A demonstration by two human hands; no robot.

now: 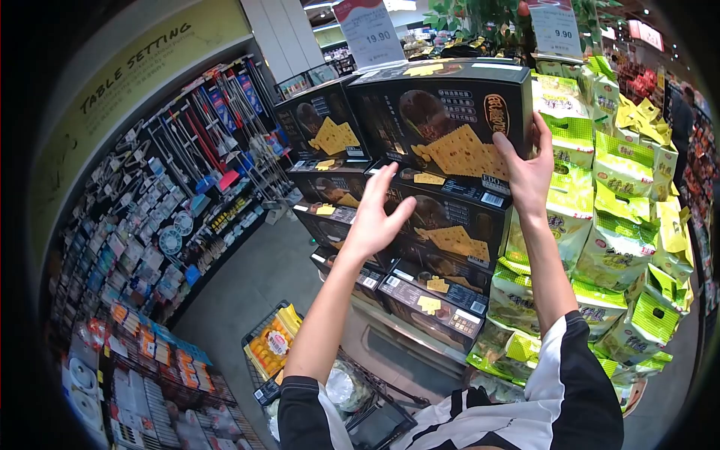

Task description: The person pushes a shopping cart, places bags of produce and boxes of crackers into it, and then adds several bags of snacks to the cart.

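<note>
A large black cracker box [442, 124] tops the stack in front of me, its front printed with square crackers. At its right edge my right hand [529, 166] is closed on it, thumb on the front and fingers round the side. My left hand [379, 217] is open, thumb and fingers apart, with its fingertips close to the lower left corner of that box. Directly beneath stands another black cracker box [450, 225], partly behind the left hand. To the left is a similar box [319, 124].
Green-and-yellow snack bags [615, 232] are piled right of the boxes. A shopping cart [247, 352] below me carries an orange-yellow package [276, 337]. Price signs [369, 34] rise above the stack. Household goods hang on a wall rack [172, 202] at left, beyond the grey floor [225, 300].
</note>
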